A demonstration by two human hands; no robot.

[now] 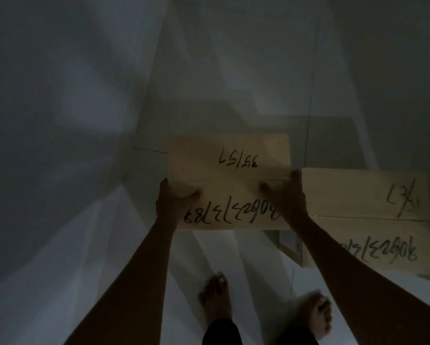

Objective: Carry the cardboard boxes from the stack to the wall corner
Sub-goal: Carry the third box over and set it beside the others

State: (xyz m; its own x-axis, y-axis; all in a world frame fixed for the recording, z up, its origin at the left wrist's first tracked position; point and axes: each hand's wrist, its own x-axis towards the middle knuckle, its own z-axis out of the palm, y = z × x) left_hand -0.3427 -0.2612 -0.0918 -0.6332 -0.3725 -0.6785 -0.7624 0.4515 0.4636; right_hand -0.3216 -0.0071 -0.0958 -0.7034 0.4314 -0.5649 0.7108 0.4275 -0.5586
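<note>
1. Wall point(47, 108) dim and grey on the left, meeting the pale floor point(47, 282) at a corner
2. Left hand point(174, 200) grips the left edge of the held box point(230, 170), thumb on top, fingers under and hidden
3. Right hand point(287, 197) grips its right edge the same way
4. Bare feet below the box
5. Second box point(365, 215) sits just right of the held one, black writing on both

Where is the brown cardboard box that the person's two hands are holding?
In the head view, centre frame, the held brown cardboard box sits between left hand and right hand, beside a second cardboard box on its right.
</note>
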